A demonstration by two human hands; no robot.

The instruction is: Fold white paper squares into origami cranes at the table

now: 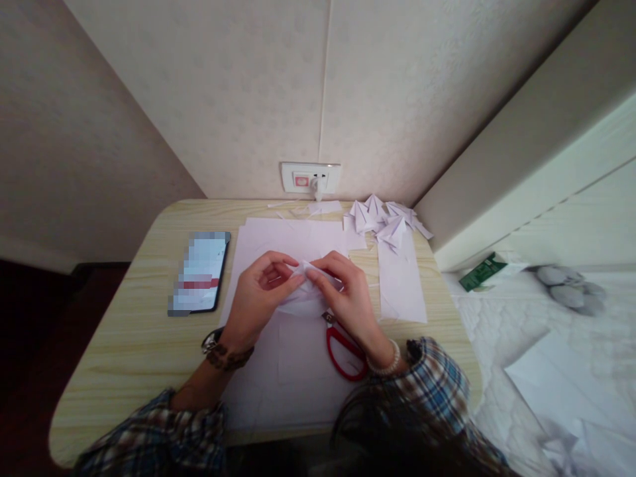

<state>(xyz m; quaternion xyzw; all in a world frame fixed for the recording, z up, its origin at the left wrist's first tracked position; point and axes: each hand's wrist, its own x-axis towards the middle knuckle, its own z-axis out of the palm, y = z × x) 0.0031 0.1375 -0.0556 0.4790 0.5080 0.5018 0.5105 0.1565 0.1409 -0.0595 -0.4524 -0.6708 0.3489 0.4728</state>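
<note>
Between my two hands is a folded piece of white paper [304,291], held just above the sheets in the middle of the table. The thumb and fingers of my left hand [263,285] pinch its left side near the top. From the other side, my right hand [345,285] pinches it close to the same point, and the fingers partly cover the folds. Red-handled scissors [342,364] lie under my right wrist, their blades mostly hidden. Large white sheets [258,391] spread beneath both hands.
A phone [201,271] lies at the table's left. Several folded paper pieces [372,215] are heaped at the back right, beside a paper strip [402,285]. A wall socket [311,177] holds a plug. Right of the table, a quilted surface [489,338] bears a green box [483,271] and paper.
</note>
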